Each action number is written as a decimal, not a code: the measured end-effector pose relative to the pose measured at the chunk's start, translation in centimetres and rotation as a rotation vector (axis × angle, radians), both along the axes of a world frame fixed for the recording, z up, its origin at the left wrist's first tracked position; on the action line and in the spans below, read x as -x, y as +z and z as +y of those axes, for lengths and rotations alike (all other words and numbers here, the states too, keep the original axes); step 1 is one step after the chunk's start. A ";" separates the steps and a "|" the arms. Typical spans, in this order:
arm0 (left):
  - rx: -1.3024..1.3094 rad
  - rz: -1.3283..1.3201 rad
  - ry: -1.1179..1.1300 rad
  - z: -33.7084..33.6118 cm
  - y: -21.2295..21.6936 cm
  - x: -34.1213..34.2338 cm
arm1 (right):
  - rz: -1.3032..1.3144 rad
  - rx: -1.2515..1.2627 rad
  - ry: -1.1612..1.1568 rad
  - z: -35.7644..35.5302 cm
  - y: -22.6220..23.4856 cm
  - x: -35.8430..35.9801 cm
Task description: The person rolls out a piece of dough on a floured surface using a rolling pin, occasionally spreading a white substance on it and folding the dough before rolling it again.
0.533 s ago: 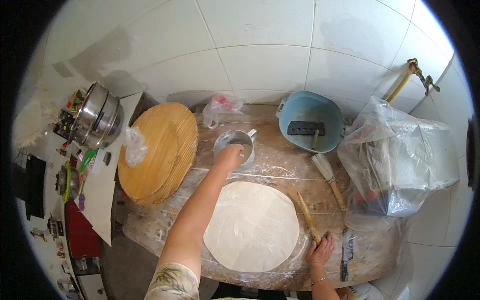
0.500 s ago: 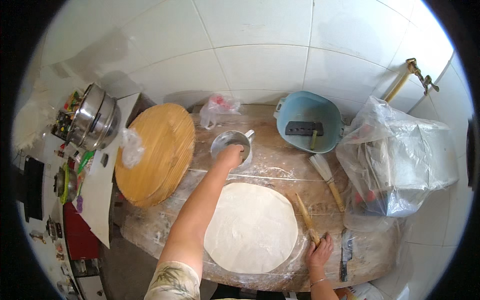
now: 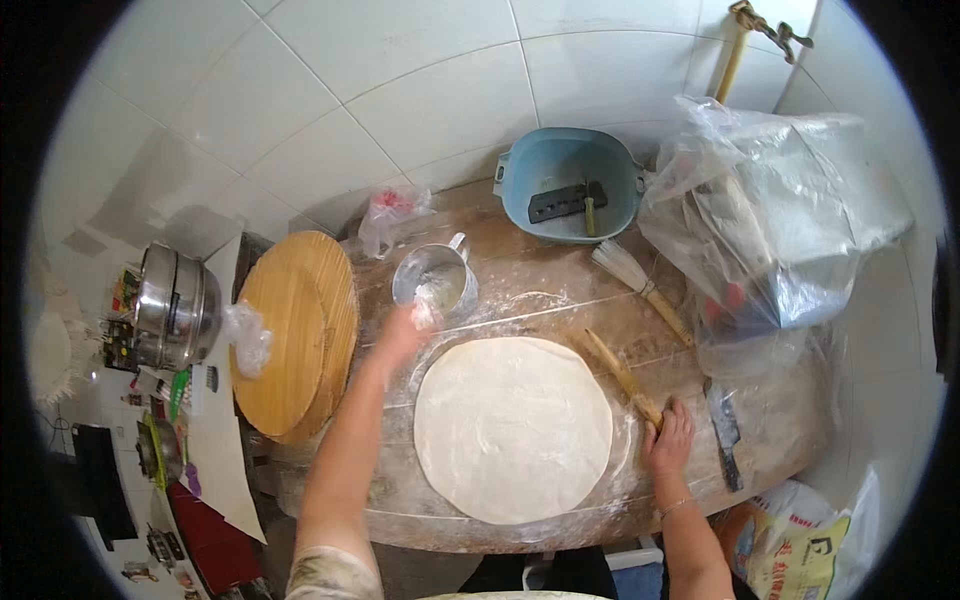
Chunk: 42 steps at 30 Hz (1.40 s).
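Observation:
A broad round sheet of dough [image 3: 513, 430] lies flat on the floured wooden board [image 3: 400, 490]. My left hand [image 3: 404, 328], smeared by motion, is at the near rim of a metal cup with a handle [image 3: 466, 283]. White flour [image 3: 432, 297] shows at its curled fingers. To the right of the dough, my right hand [image 3: 671, 438] has its fingers round the near end of a slim wooden rolling pin [image 3: 618, 372], which rests slantwise on the board.
Right of the pin lie a whisk brush [image 3: 640, 285] and a knife [image 3: 724, 432]. A blue-grey basin [image 3: 515, 200] holds a dark slotted piece. Round wooden lids [image 3: 290, 330] stand left; a plastic-covered box [image 3: 800, 200] stands right. Metal pots [image 3: 180, 310] are far left.
My left hand has come out of the metal cup toward me, now with flour at its fingers. The whole view has turned. My right hand stays on the rolling pin's end.

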<state>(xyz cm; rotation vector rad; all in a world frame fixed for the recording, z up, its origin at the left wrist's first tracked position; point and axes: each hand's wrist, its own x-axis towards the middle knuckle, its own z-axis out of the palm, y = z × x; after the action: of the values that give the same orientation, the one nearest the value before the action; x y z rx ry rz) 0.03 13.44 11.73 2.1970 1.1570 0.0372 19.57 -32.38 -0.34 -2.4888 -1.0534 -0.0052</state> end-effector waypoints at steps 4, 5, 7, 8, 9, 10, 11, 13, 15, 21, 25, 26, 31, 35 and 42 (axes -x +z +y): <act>0.370 -0.234 0.096 -6.0 4.0 3.2 | -0.022 -0.012 -0.013 -0.4 -0.6 0.0; 0.432 -0.306 0.292 -7.4 5.7 3.0 | -0.020 -0.003 -0.028 -0.6 -0.4 0.2; 0.417 -0.261 0.093 -11.9 6.4 2.8 | 0.015 -0.022 -0.054 -0.2 0.7 0.3; 0.455 -0.214 -0.059 -14.1 5.2 3.9 | 0.015 -0.032 -0.050 0.2 0.8 0.4; 0.494 -0.175 -0.215 -16.1 4.2 4.1 | 0.009 -0.038 -0.049 0.2 0.5 0.3; 0.486 -0.279 -0.141 -17.2 3.4 3.2 | 0.010 -0.019 -0.046 0.0 -0.1 0.2; 0.468 -0.387 -0.075 -17.4 3.3 1.6 | 0.005 -0.010 -0.049 0.1 -0.8 0.1; 0.304 -0.439 -0.007 -17.0 3.1 -0.9 | 0.009 -0.007 -0.060 -0.5 -1.1 0.2; 0.379 -0.142 -0.217 -16.1 0.7 0.9 | 0.021 -0.043 -0.064 -0.5 -0.9 0.0; -0.295 0.189 -0.266 -16.2 -7.4 10.1 | -0.001 -0.051 -0.050 -0.7 -1.3 0.1; -0.475 0.304 -0.073 -13.8 -12.5 7.5 | 0.012 -0.064 -0.042 -0.5 -1.0 0.2; -0.447 0.250 -0.044 -13.5 -13.0 5.1 | 0.003 -0.048 -0.051 -0.4 -0.6 0.2; -0.384 0.263 -0.324 -17.6 -12.1 -7.7 | 0.002 -0.026 -0.046 -0.9 -0.9 0.3; -0.360 0.260 -0.560 -26.6 -12.6 -10.8 | -0.001 -0.030 -0.038 -0.6 -1.2 0.0; -0.142 0.275 -0.564 -32.8 -10.8 2.7 | -0.010 0.018 -0.082 -0.5 -0.6 0.1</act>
<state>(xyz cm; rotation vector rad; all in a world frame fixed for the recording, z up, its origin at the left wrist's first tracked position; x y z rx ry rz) -2.63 -19.33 0.95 2.6408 0.6434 -0.4452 19.46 -32.84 -0.93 -2.5489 -0.9594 -0.0329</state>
